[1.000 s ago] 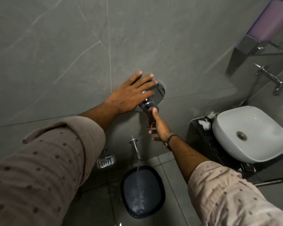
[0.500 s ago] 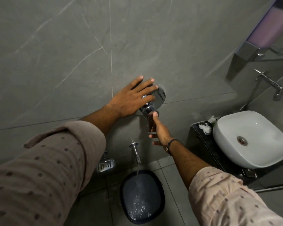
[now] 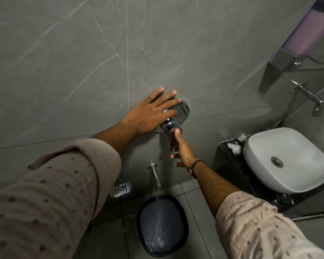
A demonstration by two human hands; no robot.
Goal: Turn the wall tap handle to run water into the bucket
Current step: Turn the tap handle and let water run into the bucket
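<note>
A chrome wall tap handle (image 3: 171, 126) on a round plate (image 3: 184, 110) is set in the grey tiled wall. My left hand (image 3: 150, 113) lies flat against the wall and the plate, fingers spread. My right hand (image 3: 182, 150) reaches up from below, its thumb on the handle's knob and its fingers around the lever underneath. Below, a chrome spout (image 3: 155, 175) pours a stream of water into the dark blue bucket (image 3: 162, 225) on the floor, which holds some splashing water.
A white basin (image 3: 286, 159) sits on a dark counter (image 3: 230, 163) at the right, with a wall tap (image 3: 310, 96) and a soap dispenser (image 3: 303, 36) above it. A chrome soap dish (image 3: 121, 189) hangs left of the spout.
The view has shifted slightly upward. Both hands stay on the handle and plate. Water keeps running into the bucket.
</note>
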